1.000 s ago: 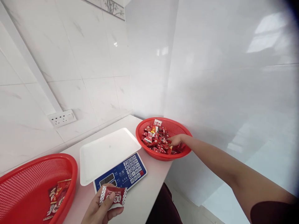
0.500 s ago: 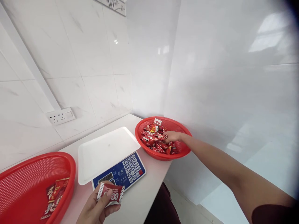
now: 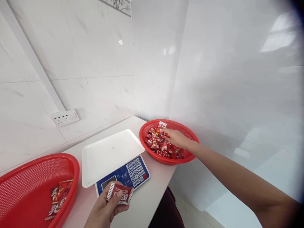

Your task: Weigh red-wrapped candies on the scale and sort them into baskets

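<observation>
Tucked into a corner of marbled white wall tile (image 3: 99, 57), below a socket panel (image 3: 66, 117): a white tabletop (image 3: 160, 177) with a digital weighing scale (image 3: 125, 174) between a sparsely filled left red basket (image 3: 26, 204) and a right red basket (image 3: 184, 129) heaped with red snack packets (image 3: 155, 144). Pinched in the left hand (image 3: 106, 207), in front of the scale: one red-and-white snack packet (image 3: 125, 195), gripped the same half a second ago. Now reaching farther across the heap with the right hand (image 3: 175, 138), just beside a white packet (image 3: 162, 124); cannot tell whether gripping anything there.
</observation>
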Available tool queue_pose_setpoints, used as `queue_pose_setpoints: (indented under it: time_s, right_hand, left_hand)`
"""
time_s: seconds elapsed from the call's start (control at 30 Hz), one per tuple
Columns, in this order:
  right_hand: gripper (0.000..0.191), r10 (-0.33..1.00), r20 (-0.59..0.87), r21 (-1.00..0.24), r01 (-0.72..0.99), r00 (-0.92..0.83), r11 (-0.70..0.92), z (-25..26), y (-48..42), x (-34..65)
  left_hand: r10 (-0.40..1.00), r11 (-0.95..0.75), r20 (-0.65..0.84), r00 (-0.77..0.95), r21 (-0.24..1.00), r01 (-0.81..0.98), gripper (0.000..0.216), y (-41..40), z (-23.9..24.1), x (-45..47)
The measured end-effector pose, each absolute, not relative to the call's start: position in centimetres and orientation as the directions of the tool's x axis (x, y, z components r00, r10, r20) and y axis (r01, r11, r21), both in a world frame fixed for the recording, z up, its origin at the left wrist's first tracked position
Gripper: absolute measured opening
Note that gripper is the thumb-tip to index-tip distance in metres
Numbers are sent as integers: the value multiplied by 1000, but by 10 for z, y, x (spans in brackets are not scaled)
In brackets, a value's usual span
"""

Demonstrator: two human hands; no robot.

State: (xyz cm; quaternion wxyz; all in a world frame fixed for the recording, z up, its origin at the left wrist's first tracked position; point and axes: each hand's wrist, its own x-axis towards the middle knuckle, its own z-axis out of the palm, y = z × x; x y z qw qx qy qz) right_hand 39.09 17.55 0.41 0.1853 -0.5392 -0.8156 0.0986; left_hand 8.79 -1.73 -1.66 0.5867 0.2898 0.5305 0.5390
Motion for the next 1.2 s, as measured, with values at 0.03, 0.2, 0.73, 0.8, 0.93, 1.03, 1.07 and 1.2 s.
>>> queue_pose_setpoints:
  time_s: [0.03, 0.2, 0.73, 0.8, 0.93, 1.03, 1.07, 1.2]
  right_hand:
    - [42, 902, 208, -345, 834, -379, 430, 5, 174, 389]
    - [31, 923, 204, -442, 811, -325, 383, 6, 174, 386]
    - [30, 957, 82, -611, 745, -277, 268, 12, 165, 387]
    - [28, 960, 57, -618, 746, -273, 249, 12, 163, 382]
    - [26, 960, 20, -597, 766, -280, 236, 14, 160, 375]
    - [26, 952, 3, -570, 782, -306, 253, 15, 161, 373]
    - [26, 947, 10, -559, 784, -320, 270, 14, 162, 373]
    - [31, 937, 50, -503, 802, -346, 322, 5, 167, 372]
  left_hand:
    - [941, 249, -307, -141, 913, -324, 50, -18, -16, 88]
    - [950, 222, -275, -145, 927, -301, 41, -21, -12, 90]
    - [953, 220, -277, -122, 911, -350, 45, -21, -9, 80]
    - [955, 216, -270, -126, 918, -332, 43, -22, -7, 81]
    - [950, 228, -282, -136, 921, -315, 40, -23, -8, 78]
    - [966, 200, -238, -101, 936, -288, 37, -23, -9, 72]
    - [972, 186, -217, -88, 943, -278, 37, -23, -9, 70]
    - [989, 125, -141, -53, 964, -234, 36, -25, -4, 66]
